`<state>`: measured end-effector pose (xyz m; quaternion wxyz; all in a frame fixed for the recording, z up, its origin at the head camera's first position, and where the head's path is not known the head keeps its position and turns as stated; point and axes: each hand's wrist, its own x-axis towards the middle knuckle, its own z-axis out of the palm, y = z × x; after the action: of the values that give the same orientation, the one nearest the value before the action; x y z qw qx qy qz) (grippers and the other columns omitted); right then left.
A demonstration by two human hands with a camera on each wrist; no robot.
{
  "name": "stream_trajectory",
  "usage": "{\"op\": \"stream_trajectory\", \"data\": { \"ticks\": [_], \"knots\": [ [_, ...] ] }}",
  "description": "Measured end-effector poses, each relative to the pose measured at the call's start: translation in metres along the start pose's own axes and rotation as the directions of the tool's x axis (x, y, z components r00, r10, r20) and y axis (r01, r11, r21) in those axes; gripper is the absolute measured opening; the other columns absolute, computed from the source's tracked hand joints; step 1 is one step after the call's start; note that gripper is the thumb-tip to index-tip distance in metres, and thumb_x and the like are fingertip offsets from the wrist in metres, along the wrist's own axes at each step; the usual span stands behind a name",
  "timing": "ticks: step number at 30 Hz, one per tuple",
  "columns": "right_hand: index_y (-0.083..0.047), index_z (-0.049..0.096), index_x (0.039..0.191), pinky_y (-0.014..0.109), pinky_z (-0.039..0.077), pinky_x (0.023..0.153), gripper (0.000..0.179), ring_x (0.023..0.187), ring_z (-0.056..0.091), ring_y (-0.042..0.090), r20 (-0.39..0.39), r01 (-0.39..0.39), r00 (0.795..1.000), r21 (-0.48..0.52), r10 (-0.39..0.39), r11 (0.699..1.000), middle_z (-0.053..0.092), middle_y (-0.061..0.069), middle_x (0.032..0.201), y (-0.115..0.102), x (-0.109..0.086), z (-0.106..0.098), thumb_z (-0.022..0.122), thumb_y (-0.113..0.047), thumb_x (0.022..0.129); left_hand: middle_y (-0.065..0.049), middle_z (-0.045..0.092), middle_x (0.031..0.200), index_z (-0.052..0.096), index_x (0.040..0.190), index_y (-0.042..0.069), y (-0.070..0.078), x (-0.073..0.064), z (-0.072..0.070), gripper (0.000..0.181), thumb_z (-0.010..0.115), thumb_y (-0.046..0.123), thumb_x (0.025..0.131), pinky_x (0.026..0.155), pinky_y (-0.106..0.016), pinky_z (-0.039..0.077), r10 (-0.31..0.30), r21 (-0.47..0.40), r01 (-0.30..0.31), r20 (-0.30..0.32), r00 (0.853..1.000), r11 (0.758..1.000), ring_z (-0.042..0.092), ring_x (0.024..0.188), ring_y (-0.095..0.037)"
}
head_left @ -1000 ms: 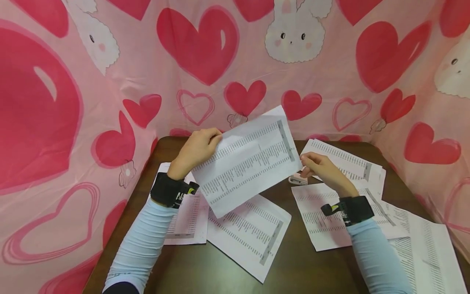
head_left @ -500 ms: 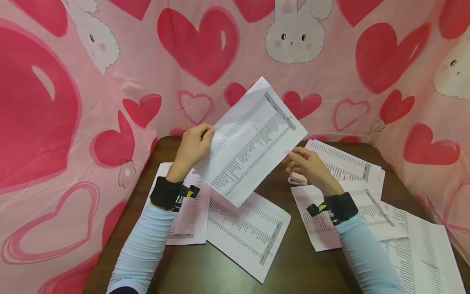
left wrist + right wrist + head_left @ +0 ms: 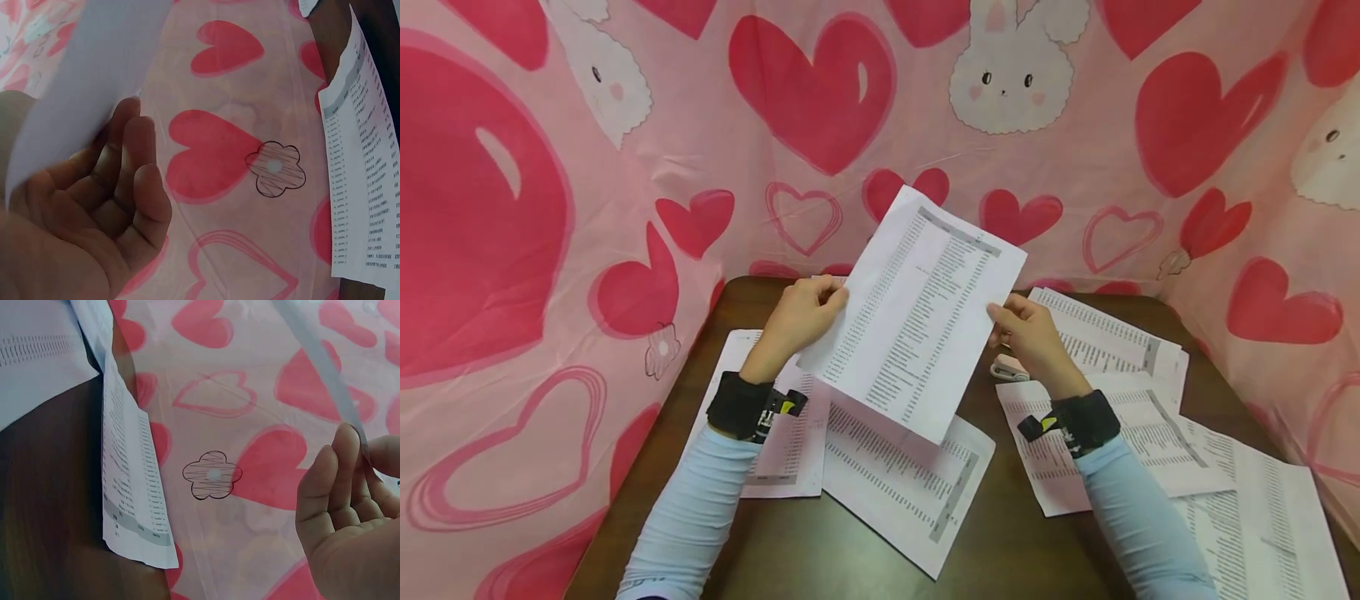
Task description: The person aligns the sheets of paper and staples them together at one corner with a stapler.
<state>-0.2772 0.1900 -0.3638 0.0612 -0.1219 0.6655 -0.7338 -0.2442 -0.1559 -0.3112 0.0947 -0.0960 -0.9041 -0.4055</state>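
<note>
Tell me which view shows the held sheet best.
The head view: the held sheet shows nearly its whole printed face there. The left wrist view catches only a blank, cropped part; the right wrist view, just a narrow strip.

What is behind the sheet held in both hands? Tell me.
In the head view, the held sheet partly covers the heart-printed cloth, the table, the left sheet and the middle sheet. What lies fully behind it cannot be seen.

- Soft, even light filled the head view.
- A pale glare lay on the near tabletop (image 3: 797, 537).
- The wrist views were dimmer, the left hand (image 3: 94, 215) in shadow.
</note>
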Motion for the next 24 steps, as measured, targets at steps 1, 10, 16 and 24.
{"op": "stream_trajectory", "data": {
  "ticks": [1, 10, 16, 24],
  "knots": [
    [-0.009, 0.064, 0.108, 0.022, 0.051, 0.060, 0.013, 0.061, 0.058, 0.011, -0.008, 0.001, 1.000, -0.007, -0.002, 1.000, 0.068, -0.004, 0.086, -0.001, 0.001, -0.001, 0.061, -0.017, 0.097, -0.009, 0.063, 0.084, 0.070, 0.101, 0.010, -0.001, -0.001, 0.000, 0.026, 0.051, 0.026, 0.098, 0.062, -0.031, 0.045, 0.001, 0.012, -0.001, 0.025, 1.000, 1.000, 0.055, 0.076, -0.023],
    [-0.006, 0.064, 0.105, 0.022, 0.052, 0.062, 0.016, 0.064, 0.058, 0.011, 0.019, 0.000, 1.000, -0.044, 0.001, 0.999, 0.069, -0.003, 0.089, -0.011, 0.007, -0.013, 0.060, -0.019, 0.097, -0.003, 0.056, 0.070, 0.068, 0.083, 0.013, -0.007, -0.001, 0.001, 0.022, 0.056, 0.026, 0.096, 0.060, -0.030, 0.042, 0.055, -0.009, -0.054, 0.197, 0.979, 0.999, 0.052, 0.067, -0.019],
    [-0.006, 0.062, 0.104, 0.021, 0.048, 0.059, 0.017, 0.060, 0.055, 0.010, 0.003, -0.126, 0.992, -0.141, 0.128, 0.982, 0.070, -0.005, 0.086, -0.013, 0.008, -0.026, 0.062, -0.022, 0.097, -0.002, 0.059, 0.066, 0.066, 0.078, 0.014, -0.013, 0.000, 0.012, 0.021, 0.061, 0.024, 0.095, 0.056, -0.028, 0.041, 0.137, -0.046, -0.129, 0.350, 0.927, 0.991, 0.056, 0.064, -0.022],
    [-0.008, 0.063, 0.102, 0.022, 0.047, 0.058, 0.019, 0.058, 0.054, 0.011, 0.027, -0.222, 0.971, -0.253, 0.236, 0.942, 0.067, -0.003, 0.078, -0.008, 0.009, -0.041, 0.063, -0.026, 0.096, -0.007, 0.066, 0.069, 0.070, 0.074, 0.013, -0.025, 0.000, 0.027, 0.023, 0.064, 0.023, 0.093, 0.060, -0.030, 0.047, 0.169, -0.155, -0.105, 0.485, 0.858, 0.982, 0.058, 0.065, -0.020]
  ]
}}
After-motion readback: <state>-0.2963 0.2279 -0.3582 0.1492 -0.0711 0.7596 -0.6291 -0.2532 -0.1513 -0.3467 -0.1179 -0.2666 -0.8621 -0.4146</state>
